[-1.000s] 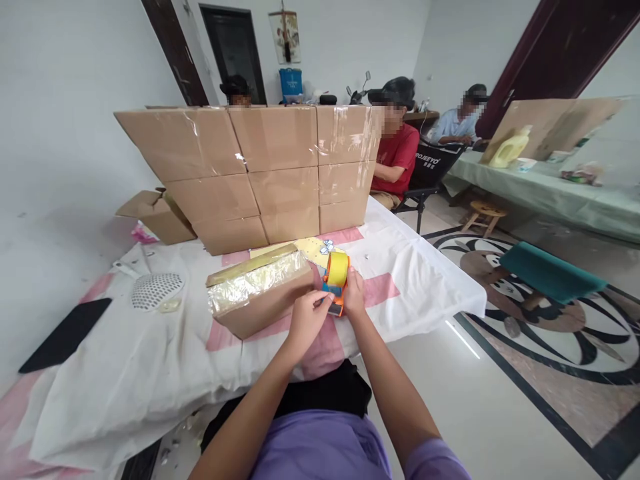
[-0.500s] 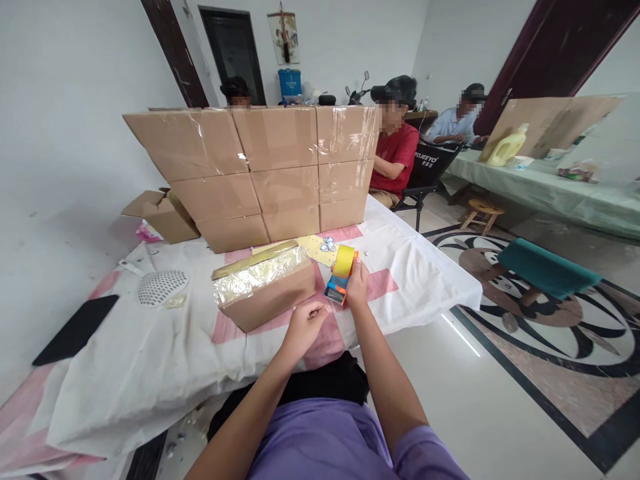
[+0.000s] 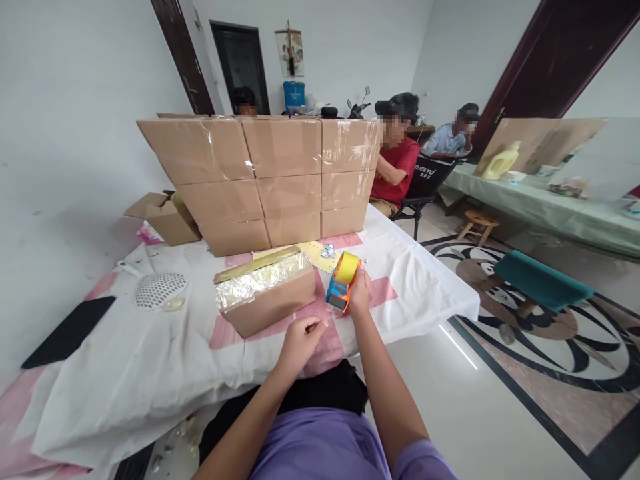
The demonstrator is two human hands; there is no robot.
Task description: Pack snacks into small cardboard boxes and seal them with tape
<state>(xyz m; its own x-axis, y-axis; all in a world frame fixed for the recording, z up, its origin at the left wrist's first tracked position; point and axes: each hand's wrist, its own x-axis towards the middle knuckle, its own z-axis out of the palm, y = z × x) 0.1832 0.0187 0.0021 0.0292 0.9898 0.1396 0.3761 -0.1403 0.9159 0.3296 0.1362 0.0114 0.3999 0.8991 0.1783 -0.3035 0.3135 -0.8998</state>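
My right hand (image 3: pixel 359 293) is closed round an orange and blue tape dispenser (image 3: pixel 342 291) that carries a roll of yellowish tape (image 3: pixel 347 268). It is held just to the right of a cardboard box (image 3: pixel 275 300), whose top is covered with shiny tape. My left hand (image 3: pixel 301 340) is closed in a pinch in front of that box. At its fingertips glints a small piece of clear tape (image 3: pixel 325 323); whether it joins the roll I cannot see.
Stacked cardboard boxes (image 3: pixel 285 180) stand across the table's back. An open carton (image 3: pixel 175 217), a white perforated object (image 3: pixel 160 288) and a black flat item (image 3: pixel 70 332) are at left. A person in red (image 3: pixel 400 167) sits beyond; a teal-topped stool (image 3: pixel 543 283) stands right.
My left hand has moved slightly down toward me, away from the dispenser. The dispenser has tilted a little in my right hand. My view has shifted slightly.
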